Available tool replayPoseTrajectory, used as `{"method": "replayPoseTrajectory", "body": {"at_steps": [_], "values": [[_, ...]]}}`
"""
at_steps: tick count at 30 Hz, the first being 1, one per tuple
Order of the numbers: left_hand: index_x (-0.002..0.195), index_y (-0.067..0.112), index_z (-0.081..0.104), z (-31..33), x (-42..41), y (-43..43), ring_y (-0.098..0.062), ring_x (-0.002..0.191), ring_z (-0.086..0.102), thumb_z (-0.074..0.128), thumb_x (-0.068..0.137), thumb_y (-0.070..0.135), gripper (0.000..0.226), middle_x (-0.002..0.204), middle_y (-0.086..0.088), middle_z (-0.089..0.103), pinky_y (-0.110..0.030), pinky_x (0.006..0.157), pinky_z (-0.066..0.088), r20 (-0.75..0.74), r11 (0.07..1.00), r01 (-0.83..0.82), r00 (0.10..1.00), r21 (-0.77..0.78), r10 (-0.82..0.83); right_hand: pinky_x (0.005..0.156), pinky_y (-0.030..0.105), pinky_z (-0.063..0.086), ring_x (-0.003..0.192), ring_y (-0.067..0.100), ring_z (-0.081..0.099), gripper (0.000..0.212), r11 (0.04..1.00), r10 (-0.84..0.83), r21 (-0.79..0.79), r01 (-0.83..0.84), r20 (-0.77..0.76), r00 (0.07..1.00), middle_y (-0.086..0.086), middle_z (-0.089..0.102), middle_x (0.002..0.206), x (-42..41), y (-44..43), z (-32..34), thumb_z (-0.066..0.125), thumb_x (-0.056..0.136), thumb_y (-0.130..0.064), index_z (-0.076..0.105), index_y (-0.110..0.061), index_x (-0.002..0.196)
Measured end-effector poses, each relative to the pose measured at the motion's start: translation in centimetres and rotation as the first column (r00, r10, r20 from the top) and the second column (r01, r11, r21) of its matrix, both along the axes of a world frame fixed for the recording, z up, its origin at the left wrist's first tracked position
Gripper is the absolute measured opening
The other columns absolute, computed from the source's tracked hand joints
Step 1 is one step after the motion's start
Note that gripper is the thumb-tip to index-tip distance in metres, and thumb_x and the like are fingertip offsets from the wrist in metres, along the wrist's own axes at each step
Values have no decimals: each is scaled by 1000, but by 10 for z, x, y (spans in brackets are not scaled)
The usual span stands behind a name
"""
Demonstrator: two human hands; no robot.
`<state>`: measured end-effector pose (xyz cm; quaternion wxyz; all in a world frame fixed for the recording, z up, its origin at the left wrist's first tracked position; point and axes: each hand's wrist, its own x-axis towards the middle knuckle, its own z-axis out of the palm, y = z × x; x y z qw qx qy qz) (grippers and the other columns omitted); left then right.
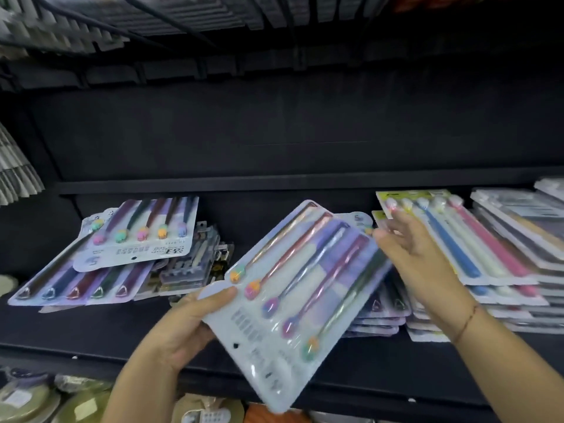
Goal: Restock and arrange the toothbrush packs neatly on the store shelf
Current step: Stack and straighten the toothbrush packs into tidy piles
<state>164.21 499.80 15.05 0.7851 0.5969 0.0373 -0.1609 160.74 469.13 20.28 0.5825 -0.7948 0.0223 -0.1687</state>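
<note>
Over the shelf [122,337] front edge: pack [305,285] is held tilted, near corner hanging out past the lip, above the lower goods [30,398]. Left hand [186,328] grips one near-left corner only: thumb [221,293] on the face, fingers curled beneath, mostly out of sight. Right hand [418,254] is at the pack's far-right edge, fingers [396,227] straight and loosely spread. With the motion blur I can't tell if they touch the pack or the right stack [476,248] behind.

Risks, my read:
- One-corner grip on slick blister plastic. The pack can pivot or slip, and it would drop off the front, not onto the shelf.
- Middle stack [378,315] sits just beneath the pack and is the likely target. Sliding in at this angle could shove its top packs back or sideways.
- Right stack is just beside the middle one. A right hand sweeping there could skew its top pack.
- Left pile [122,248] is fanned and crooked, top pack turned the other way from those below. Unsquared, it fails "neatly".
</note>
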Motion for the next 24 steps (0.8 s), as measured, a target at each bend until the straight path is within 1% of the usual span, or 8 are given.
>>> {"method": "replayPoseTrajectory", "body": {"at_steps": [4, 6, 8, 10, 13, 16, 22, 24], "values": [[110, -1, 69, 1, -1, 11, -36, 80, 71, 101, 26, 28, 95, 109, -31, 67, -43, 69, 61, -94, 995, 92, 992, 31, -89, 95, 26, 47, 109, 3, 57, 70, 963, 140, -181, -202, -306, 942, -15, 59, 121, -16, -11, 6, 62, 75, -57, 46, -29, 137], [105, 1, 71, 4, -6, 3, -36, 76, 72, 102, 25, 28, 90, 106, -32, 68, -42, 66, 61, -104, 992, 121, 988, 44, -116, 89, 19, 50, 102, 2, 65, 43, 941, 299, -34, -337, -383, 874, -14, 69, 112, -28, -10, 0, 63, 86, -42, 59, -24, 125], [92, 3, 76, 7, -12, -10, -34, 74, 72, 99, 42, 29, 62, 102, -30, 69, -39, 62, 61, -99, 987, 138, 987, 81, -129, 92, 22, 49, 104, 10, 68, 25, 917, 398, 157, -366, -374, 838, -6, 74, 109, -40, -12, -10, 61, 90, -23, 70, -18, 113], [94, 3, 76, 7, -13, -19, -32, 79, 72, 77, 69, 37, 42, 103, -26, 71, -39, 68, 59, -109, 991, 98, 990, 91, -88, 97, 30, 48, 105, 17, 69, 23, 914, 363, 296, -276, -297, 883, 3, 74, 109, -48, -19, -24, 64, 85, -18, 75, -14, 105], [115, 4, 68, 0, -2, -20, -27, 105, 68, 52, 85, 49, 56, 115, -16, 71, -39, 91, 51, -85, 1000, -10, 996, 0, 10, 87, 36, 57, 101, 23, 71, 38, 845, 173, 532, -59, -167, 971, 9, 74, 108, -56, -21, -39, 76, 73, -34, 76, -14, 104], [131, 7, 56, -7, 6, -26, -23, 120, 59, 40, 95, 51, 59, 129, -11, 64, -37, 101, 44, -83, 997, -69, 994, -27, 67, 76, 34, 61, 100, 22, 71, 40, 697, 73, 716, 39, -125, 990, 8, 73, 111, -57, -9, -43, 55, 87, -30, 67, -10, 119], [152, 9, 28, -27, 3, -76, -22, 146, 27, 26, 97, 63, 77, 159, -9, 28, -38, 119, 23, -132, 998, 43, 991, 43, -37, 40, 25, 42, 46, 12, 55, 25, 696, 38, 688, 205, -321, 946, 1, 65, 58, -37, 20, -45, 48, 100, -33, 65, -15, 99], [152, 9, 29, -33, 2, -88, -18, 143, 34, 26, 96, 64, 78, 155, -6, 36, -35, 116, 28, -124, 997, 75, 990, 9, -73, 38, 23, 48, 43, 12, 59, 24, 635, 41, 749, 189, -277, 960, 4, 67, 56, -31, 30, -42, 48, 101, -29, 63, -11, 95]]}}
